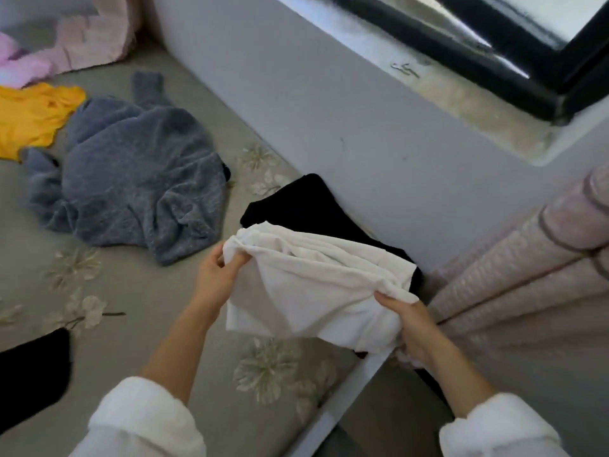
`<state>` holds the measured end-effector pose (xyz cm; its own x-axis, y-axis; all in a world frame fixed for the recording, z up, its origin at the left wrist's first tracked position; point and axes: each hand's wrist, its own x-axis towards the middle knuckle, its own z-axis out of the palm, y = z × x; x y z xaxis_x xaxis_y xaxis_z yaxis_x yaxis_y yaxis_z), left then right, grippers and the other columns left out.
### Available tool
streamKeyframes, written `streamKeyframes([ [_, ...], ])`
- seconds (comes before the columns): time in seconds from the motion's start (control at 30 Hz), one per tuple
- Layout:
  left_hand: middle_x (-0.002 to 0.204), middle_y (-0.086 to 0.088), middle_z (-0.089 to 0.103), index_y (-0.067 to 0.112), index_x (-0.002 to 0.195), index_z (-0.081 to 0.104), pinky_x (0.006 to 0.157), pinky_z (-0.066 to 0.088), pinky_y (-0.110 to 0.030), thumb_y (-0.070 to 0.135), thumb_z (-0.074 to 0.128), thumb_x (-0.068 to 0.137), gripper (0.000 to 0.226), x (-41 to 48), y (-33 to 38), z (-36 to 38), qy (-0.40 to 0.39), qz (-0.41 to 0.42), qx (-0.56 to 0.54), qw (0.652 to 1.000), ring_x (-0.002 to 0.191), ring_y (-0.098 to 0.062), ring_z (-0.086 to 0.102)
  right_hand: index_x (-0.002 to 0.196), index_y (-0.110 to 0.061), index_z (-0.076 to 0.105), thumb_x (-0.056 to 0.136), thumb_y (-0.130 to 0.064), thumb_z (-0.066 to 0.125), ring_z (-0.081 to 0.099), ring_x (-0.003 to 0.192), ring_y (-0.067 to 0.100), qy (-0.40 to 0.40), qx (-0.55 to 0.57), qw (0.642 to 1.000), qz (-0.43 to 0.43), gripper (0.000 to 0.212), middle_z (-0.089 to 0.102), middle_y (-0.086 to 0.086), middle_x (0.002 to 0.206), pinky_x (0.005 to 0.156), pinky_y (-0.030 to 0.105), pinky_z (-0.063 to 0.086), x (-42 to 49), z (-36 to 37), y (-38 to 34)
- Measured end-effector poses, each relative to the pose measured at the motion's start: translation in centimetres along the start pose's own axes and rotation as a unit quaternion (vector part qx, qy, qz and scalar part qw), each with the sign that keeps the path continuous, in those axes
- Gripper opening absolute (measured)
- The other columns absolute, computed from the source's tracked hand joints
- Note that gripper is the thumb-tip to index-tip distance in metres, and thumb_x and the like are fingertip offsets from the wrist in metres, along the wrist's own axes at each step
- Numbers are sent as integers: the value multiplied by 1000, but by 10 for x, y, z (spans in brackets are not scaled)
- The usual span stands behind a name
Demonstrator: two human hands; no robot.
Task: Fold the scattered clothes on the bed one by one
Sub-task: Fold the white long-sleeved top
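The white garment spans between the hands: left hand grips its upper-left corner, right hand its lower-right edge.

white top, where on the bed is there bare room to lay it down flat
Bare sheet lies between the grey sweater and the left hand, and nearer, below the white top. The far left is crowded: yellow top, pink clothes.

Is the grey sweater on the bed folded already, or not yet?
Not folded. The grey sweater lies crumpled on the bed, one sleeve stretched out, its surface wrinkled.
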<state>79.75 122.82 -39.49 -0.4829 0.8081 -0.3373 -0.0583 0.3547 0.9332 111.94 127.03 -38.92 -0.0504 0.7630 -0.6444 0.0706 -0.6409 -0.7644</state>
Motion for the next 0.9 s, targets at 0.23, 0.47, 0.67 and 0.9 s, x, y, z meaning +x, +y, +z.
streamKeyframes([
  [0.23, 92, 20, 59, 34, 106, 59, 63, 40, -18, 40, 63, 88, 19, 114, 66, 102, -45, 113, 177, 977, 81, 2, 55, 125, -17, 61, 83, -28, 71, 64, 109, 27, -40, 145, 985, 82, 45, 70, 8, 116, 100, 47, 46, 77, -30, -22],
  [0.47, 99, 3, 60, 27, 135, 50, 78, 43, -29, 30, 59, 91, 45, 198, 77, 179, 17, 131, 219, 967, 91, -17, 57, 118, -12, 62, 84, -24, 72, 65, 102, 28, 61, 177, 975, 123, 37, 70, 10, 111, 92, 41, 52, 146, -17, -18],
  [0.67, 160, -6, 11, 33, 152, 14, 115, 16, -55, 45, 42, 98, 62, 168, -27, 201, -65, 33, 472, 879, 147, -28, 6, 118, -10, 55, 86, -21, 70, 58, 101, 25, 116, 29, 981, 155, 37, 61, 7, 111, 97, 42, 48, 186, -19, 6],
  [0.9, 156, -3, -29, 36, 152, -2, 114, -13, -53, 56, 29, 96, 66, 126, -94, 188, -74, 46, 521, 849, 134, -19, -42, 107, -3, 61, 92, -10, 55, 60, 84, 22, 242, -71, 967, 44, 17, 65, 16, 105, 73, 29, 45, 201, -25, 23],
])
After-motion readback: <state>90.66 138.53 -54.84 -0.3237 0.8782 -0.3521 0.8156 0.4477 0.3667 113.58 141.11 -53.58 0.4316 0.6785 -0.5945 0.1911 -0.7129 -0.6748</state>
